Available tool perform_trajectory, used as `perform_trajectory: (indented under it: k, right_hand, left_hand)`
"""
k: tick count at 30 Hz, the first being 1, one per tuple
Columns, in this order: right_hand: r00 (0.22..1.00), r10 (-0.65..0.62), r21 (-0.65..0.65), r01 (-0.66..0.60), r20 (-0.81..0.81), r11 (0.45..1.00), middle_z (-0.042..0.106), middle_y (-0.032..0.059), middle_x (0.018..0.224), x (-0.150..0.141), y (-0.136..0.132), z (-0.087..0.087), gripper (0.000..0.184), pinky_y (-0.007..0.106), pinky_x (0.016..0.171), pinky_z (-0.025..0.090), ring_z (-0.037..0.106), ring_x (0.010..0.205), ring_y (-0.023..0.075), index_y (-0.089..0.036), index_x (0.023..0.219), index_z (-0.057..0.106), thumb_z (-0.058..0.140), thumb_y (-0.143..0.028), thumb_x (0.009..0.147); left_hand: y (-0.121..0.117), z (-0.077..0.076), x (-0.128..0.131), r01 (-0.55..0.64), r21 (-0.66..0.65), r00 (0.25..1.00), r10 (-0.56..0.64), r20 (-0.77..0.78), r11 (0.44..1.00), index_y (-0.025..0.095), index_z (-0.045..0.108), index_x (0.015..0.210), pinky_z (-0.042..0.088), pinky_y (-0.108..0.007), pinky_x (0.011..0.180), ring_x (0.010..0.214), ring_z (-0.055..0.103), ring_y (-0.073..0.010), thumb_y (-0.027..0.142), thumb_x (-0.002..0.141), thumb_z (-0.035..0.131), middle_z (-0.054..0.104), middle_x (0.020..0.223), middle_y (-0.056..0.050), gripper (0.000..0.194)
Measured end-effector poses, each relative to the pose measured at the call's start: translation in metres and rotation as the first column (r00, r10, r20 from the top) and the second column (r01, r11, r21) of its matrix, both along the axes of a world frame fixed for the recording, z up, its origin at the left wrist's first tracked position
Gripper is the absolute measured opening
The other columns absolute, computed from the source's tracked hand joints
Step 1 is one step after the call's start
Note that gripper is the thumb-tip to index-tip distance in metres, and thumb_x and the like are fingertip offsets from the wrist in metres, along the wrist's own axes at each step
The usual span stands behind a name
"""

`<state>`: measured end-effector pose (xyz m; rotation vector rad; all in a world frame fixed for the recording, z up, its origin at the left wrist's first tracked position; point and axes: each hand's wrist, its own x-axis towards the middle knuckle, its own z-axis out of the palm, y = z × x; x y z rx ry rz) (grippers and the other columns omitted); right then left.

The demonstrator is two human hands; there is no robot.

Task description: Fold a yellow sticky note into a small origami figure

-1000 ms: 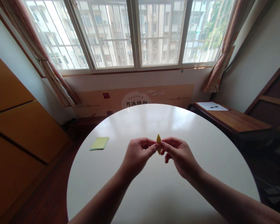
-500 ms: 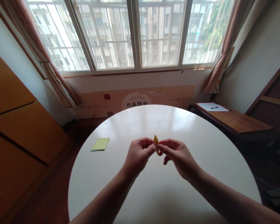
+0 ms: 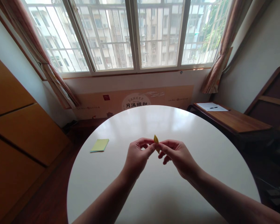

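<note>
A small folded piece of yellow paper [image 3: 156, 139], pointed at its top, is held up over the white round table [image 3: 121, 199]. My left hand [image 3: 140, 152] pinches it from the left between thumb and forefinger. From the right, my right hand [image 3: 176, 152] grips the same paper with thumb and forefinger, its other fingers curled loosely below. The fingertips of both hands meet at the paper and hide its middle. To the left of my hands lies a stack of square paper sheets [image 3: 100, 145], yellow-green on top with a bluish edge beneath.
A wooden side table [image 3: 242, 119] at the right carries a white sheet [image 3: 205, 106] with a dark pen on it. Behind the round table a printed panel [image 3: 88, 99] leans below the barred window. Orange cabinets [image 3: 16, 130] stand at the left.
Both hands keep their pinch on the folded yellow paper, with only slight finger shifts. The whole view has moved very slightly.
</note>
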<state>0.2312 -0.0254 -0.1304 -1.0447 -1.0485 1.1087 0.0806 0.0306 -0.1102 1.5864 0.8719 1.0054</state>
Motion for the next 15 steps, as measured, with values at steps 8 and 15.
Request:
perform_trajectory:
  k: [8,15]
  right_hand:
    - [0.997,-0.003,0.073,-0.003,0.076,0.997,0.065,0.0021,0.061,-0.0013,-0.0017,0.0010,0.028,0.025,0.050,0.049,0.056,0.055,0.0134,-0.015,0.083,0.077,0.077,-0.043,0.078]
    - [0.989,-0.022,0.119,0.004,0.148,0.993,0.068,0.0037,0.064,-0.0052,-0.0049,0.0007,0.026,0.025,0.049,0.050,0.059,0.059,0.0152,-0.015,0.085,0.077,0.077,-0.040,0.078]
  left_hand:
    - [0.0000,0.0035,-0.0017,0.113,-0.034,0.994,-0.113,0.006,0.993,0.010,0.074,0.084,0.037,-0.020,0.044,0.058,0.050,-0.0121,0.035,0.076,0.073,0.066,0.069,-0.005,0.026]
    - [-0.0036,0.0029,0.0007,0.071,-0.091,0.992,-0.061,0.114,0.993,0.013,0.067,0.068,0.033,-0.019,0.044,0.050,0.043,-0.0074,0.030,0.075,0.071,0.059,0.058,0.000,0.020]
